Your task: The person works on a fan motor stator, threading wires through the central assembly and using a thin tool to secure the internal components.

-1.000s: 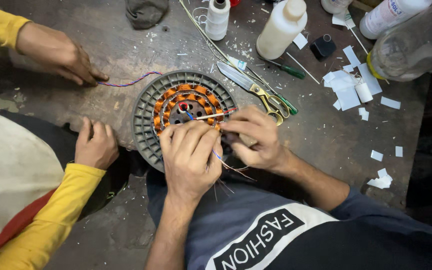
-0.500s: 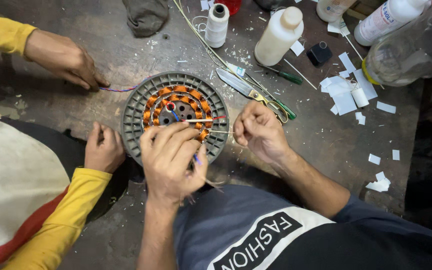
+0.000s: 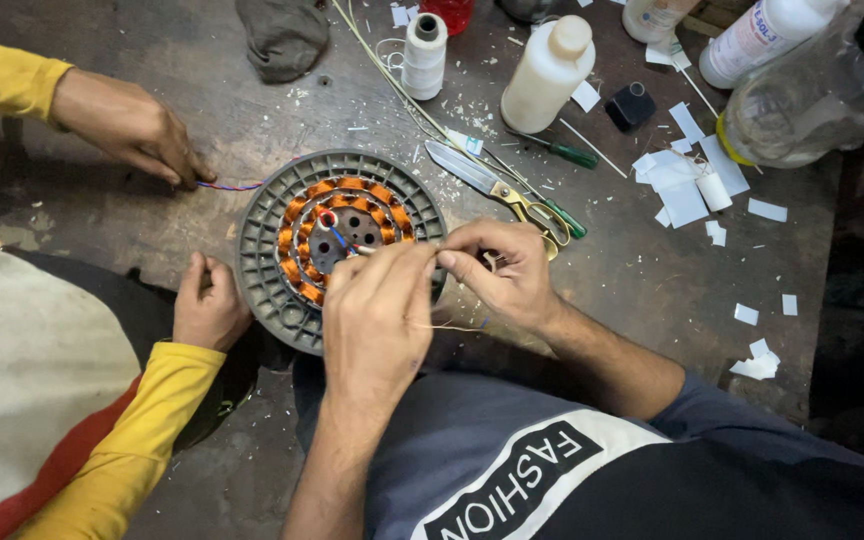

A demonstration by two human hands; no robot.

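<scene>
While left hand [image 3: 377, 315] pinches thin wire over stator [image 3: 337, 245], covering its 5 o'clock rim, right hand [image 3: 502, 270] at 3 o'clock pinches same wire; wire barely discernible; stator on table [image 3: 652, 280].

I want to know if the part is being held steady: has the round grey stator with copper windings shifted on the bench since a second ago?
Cannot tell: the stator sits slightly nearer the scissors, though the head camera itself moves.

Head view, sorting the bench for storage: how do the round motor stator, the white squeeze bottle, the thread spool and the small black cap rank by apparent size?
1. Round motor stator, by far the largest.
2. White squeeze bottle.
3. Thread spool, somewhat smaller than the bottle.
4. Small black cap, the smallest.
All rest on the same bench, so nearness barely skews this.
</scene>
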